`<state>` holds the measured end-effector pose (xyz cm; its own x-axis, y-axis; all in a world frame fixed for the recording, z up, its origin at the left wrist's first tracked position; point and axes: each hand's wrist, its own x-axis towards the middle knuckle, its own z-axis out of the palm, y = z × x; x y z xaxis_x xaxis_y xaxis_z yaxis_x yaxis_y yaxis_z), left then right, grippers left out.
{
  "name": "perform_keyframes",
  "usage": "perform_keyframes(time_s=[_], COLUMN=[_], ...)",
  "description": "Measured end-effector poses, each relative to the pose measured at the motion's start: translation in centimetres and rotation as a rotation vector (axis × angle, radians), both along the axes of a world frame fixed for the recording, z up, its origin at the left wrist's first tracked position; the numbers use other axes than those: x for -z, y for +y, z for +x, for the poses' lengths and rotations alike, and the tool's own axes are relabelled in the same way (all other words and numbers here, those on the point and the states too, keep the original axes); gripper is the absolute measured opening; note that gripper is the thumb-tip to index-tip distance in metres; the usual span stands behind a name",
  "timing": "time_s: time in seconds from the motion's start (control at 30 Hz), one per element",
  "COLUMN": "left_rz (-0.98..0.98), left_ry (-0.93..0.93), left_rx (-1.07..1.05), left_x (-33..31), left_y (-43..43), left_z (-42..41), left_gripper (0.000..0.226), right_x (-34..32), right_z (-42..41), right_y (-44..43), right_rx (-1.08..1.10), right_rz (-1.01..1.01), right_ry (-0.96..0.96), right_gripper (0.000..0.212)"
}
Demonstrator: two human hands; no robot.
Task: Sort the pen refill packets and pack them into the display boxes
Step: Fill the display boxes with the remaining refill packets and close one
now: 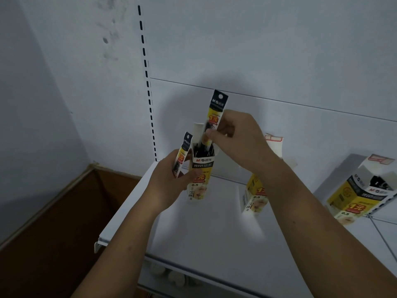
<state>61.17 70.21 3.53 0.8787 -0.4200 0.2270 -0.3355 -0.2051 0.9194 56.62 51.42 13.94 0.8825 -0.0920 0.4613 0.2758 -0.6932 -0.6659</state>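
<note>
Pinching one pen refill packet [217,108] between thumb and fingers, the right hand [238,138] keeps its lower end in the open top of the display box [200,168]. The left hand [169,181] grips this box above the left edge of the shelf [214,233] and also holds a second packet [182,155] beside it. The box looks nearly full, so the packet may catch and bend, or the second one may slip. Packets read "M&G" and "1元"; the box adds "0.5"
</note>
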Motion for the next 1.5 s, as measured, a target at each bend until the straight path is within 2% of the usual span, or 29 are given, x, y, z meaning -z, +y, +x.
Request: perform_keyframes(time_s=[0.27,0.4,0.47,0.57,0.67,0.8,0.87,1.0,1.2,1.33,1.4,1.5], left_rz=[0.026,0.035,0.027,0.009,0.012,0.010,0.013,0.008,0.021,0.012,0.015,-0.005], left_ry=[-0.021,-0.021,-0.020,-0.026,-0.027,-0.027,-0.027,-0.025,-0.039,-0.029,-0.032,-0.032], left_rx=[-0.015,-0.007,-0.003,-0.002,-0.009,-0.008,-0.010,-0.010,-0.005,-0.019,-0.006,0.011], left_x=[0.0,0.1,0.1,-0.1,-0.2,-0.1,-0.1,0.0,-0.1,-0.1,-0.1,-0.2], left_y=[0.0,0.1,0.1,0.1,0.0,0.0,0.0,0.0,0.1,-0.1,0.0,0.4], left_z=[0.0,0.1,0.1,0.0,0.0,0.0,0.0,0.0,0.0,0.1,0.1,0.1], left_gripper=[0.036,0.035,0.033,0.032,0.034,0.035,0.037,0.038,0.037,0.035,0.029,0.014], right_x=[0.4,-0.6,-0.9,-0.2,0.9,0.4,0.0,0.7,0.5,1.0,1.0,0.9], right_z=[0.5,0.2,0.1,0.3,0.3,0.2,0.2,0.5,0.6,0.9,0.9,0.8], right_y=[0.3,0.3,0.5,0.6,0.8,1.0,1.1,1.6,1.7,2.4,2.3,1.8], right_rx=[0.017,0.025,0.053,0.075,0.009,0.046,0.052,0.025,0.113,0.151,0.172,0.161], right_rz=[-0.165,-0.014,-0.009,-0.149,-0.232,-0.127,-0.164,-0.315,-0.274,-0.518,-0.587,-0.547], right_ry=[0.108,-0.064,-0.104,0.006,0.111,-0.046,-0.065,0.081,0.052,0.167,0.200,0.188], right_gripper=[0.007,0.007,0.007,0.016,0.008,0.004,0.006,0.011,0.011,0.019,0.026,0.030])
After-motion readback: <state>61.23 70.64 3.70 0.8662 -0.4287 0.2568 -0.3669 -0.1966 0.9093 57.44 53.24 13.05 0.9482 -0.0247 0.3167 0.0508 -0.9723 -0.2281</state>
